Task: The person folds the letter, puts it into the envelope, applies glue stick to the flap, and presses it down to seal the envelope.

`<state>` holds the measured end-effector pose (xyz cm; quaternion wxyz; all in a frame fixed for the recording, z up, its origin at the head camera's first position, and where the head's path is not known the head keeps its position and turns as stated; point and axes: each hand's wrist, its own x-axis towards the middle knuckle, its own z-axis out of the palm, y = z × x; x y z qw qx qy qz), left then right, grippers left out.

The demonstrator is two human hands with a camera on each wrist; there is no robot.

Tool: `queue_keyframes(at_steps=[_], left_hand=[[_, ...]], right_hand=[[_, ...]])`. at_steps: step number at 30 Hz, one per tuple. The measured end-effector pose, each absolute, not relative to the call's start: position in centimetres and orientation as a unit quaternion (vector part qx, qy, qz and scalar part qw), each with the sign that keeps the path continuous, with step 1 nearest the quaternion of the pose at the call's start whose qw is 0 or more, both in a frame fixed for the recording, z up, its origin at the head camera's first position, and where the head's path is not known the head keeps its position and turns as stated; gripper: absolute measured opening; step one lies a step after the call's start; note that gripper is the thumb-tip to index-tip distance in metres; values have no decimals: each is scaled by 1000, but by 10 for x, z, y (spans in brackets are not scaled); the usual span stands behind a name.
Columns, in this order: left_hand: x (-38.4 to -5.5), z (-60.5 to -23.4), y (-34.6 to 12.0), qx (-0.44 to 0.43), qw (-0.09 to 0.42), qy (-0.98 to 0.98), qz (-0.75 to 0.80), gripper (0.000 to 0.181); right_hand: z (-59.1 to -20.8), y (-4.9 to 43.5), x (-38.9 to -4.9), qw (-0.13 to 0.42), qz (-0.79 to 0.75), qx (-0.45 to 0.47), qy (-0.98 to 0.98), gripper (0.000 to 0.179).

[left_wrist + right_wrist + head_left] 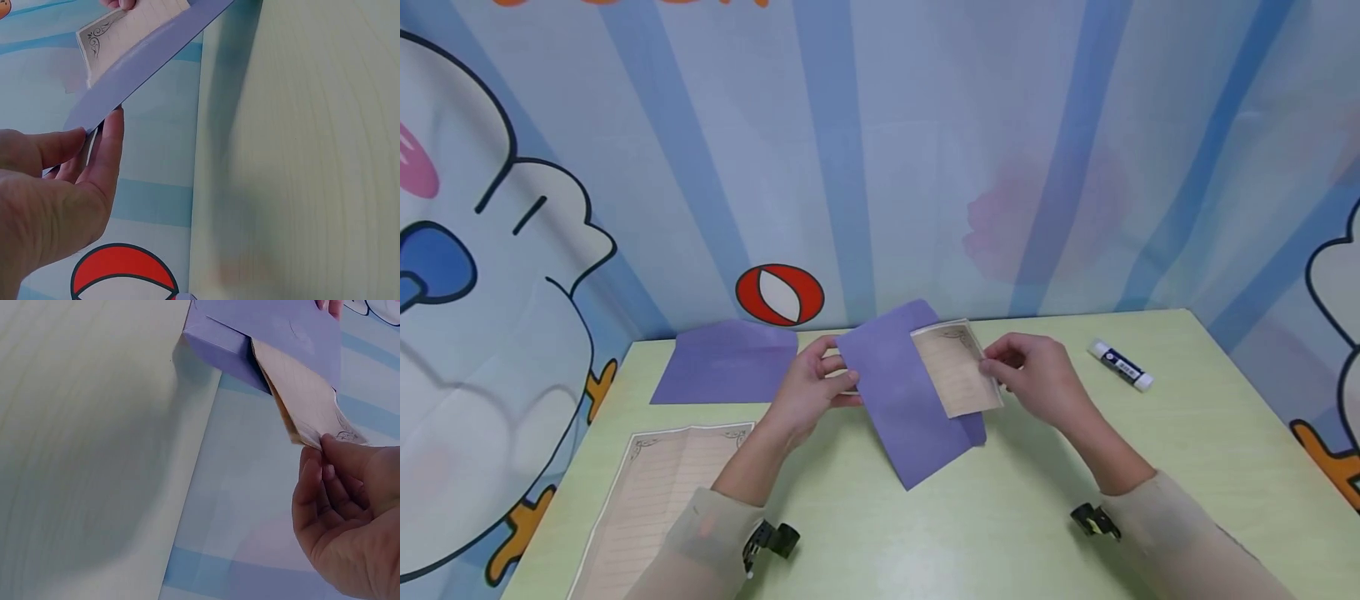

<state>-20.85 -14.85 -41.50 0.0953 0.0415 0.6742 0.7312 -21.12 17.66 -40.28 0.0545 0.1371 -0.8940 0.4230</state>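
A purple envelope [895,392] is held up over the table, tilted, its opening toward the right. My left hand [812,383] pinches its left edge, thumb on the near face and fingers behind, as the left wrist view shows. Partly inside the envelope sits a folded sheet of cream letter paper [955,367] with printed lines and a corner ornament. The right hand [1037,375] pinches the outer edge of this letter between thumb and fingers. In the right wrist view the folded letter [300,394] shows its layers, and its inner end is hidden in the envelope.
Another purple envelope [722,367] lies at the table's back left. An unfolded lined sheet [662,483] with creases lies at the front left, partly under the left forearm. A glue stick [1120,365] lies at the right. Behind the table hangs a printed blue backdrop [925,167].
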Motion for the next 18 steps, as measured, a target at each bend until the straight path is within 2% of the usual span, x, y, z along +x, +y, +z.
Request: queue_keyframes(at_steps=[11,18], left_hand=[[-205,-411,-143,50,92,679,726,47],[-203,-409,-142,50,90,682,724,48]], right_hand=[[-403,149,-200,115,300,187,-928,5],[-403,141,-198,122,292,196,-928,5]])
